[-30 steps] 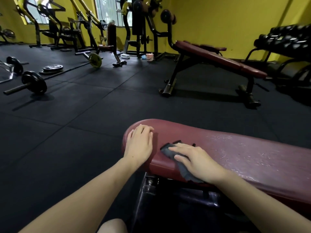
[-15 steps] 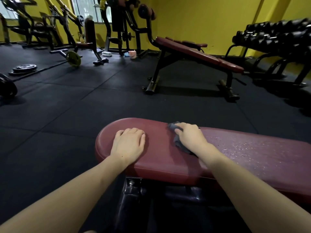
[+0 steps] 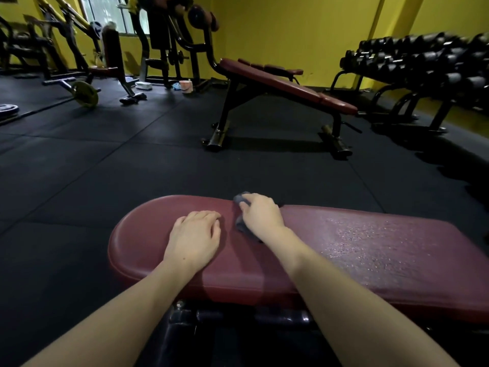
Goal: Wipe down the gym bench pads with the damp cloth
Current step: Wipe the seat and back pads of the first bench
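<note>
A dark red bench pad point(image 3: 370, 250) runs across the lower frame, its rounded end at the left. Its right half glistens with wet specks. My left hand point(image 3: 194, 238) rests palm down on the pad near the rounded end, fingers straight and together. My right hand point(image 3: 262, 215) is cupped over a dark grey damp cloth point(image 3: 241, 224) at the pad's far edge, just right of the left hand. Its fingers curl over the bunched cloth, which peeks out at the fingertips and under the thumb side. The bench's black frame point(image 3: 238, 317) shows below the pad.
Black rubber floor tiles point(image 3: 105, 181) surround the bench. A second red incline bench point(image 3: 285, 86) stands ahead. A dumbbell rack point(image 3: 428, 64) fills the right wall. Weight machines and a barbell with a yellow plate point(image 3: 85, 93) stand at the back left.
My right hand slid the cloth from the pad's near edge up to its far edge. My left hand stayed on the pad. The camera turned to the right.
</note>
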Tool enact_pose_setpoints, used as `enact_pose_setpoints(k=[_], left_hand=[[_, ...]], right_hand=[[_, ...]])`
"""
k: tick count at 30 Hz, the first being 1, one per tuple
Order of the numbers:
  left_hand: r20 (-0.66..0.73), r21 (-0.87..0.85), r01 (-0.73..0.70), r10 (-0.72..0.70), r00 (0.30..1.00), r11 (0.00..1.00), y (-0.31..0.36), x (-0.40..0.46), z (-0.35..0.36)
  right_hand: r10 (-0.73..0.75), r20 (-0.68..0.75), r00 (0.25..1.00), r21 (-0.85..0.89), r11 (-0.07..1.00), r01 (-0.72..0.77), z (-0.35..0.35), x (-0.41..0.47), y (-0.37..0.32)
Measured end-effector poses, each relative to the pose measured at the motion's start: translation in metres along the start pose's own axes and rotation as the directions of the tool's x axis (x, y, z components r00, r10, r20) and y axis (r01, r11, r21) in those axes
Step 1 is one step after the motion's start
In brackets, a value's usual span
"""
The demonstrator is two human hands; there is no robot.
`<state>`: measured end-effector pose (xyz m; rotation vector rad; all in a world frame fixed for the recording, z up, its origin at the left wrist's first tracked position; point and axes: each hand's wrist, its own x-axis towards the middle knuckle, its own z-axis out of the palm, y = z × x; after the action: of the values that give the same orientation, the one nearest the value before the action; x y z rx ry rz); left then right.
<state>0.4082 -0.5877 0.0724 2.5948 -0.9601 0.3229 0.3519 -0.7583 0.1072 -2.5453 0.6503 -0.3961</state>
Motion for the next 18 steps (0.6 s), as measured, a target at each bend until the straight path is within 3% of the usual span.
enact_pose_setpoints(k=[5, 8, 11, 15, 18], left_hand=[[0.039, -0.008, -0.009, 0.009, 0.999, 1.000, -0.002, -0.001, -0.001], [0.013, -0.019, 0.003, -0.003, 1.000, 1.000, 0.002, -0.002, -0.003], [-0.002, -0.031, 0.012, -0.012, 1.000, 0.999, 0.003, -0.002, -0.005], [-0.010, -0.058, 0.030, -0.031, 0.999, 0.998, 0.002, -0.004, -0.004], [0.002, -0.084, 0.038, -0.037, 0.999, 0.996, -0.002, -0.007, -0.005]], right_hand=[[0.195, -0.068, 0.978, 0.002, 0.981, -0.196, -0.068, -0.026, 0.105], [0.269, -0.125, 0.955, -0.025, 0.961, -0.274, -0.081, -0.032, 0.124], [0.144, -0.141, 0.979, -0.009, 0.989, -0.147, -0.050, -0.027, 0.077], [-0.044, -0.053, 0.998, -0.051, 0.998, 0.041, -0.001, -0.029, 0.009], [-0.032, 0.008, 0.999, -0.029, 0.999, 0.033, -0.028, -0.035, 0.038]])
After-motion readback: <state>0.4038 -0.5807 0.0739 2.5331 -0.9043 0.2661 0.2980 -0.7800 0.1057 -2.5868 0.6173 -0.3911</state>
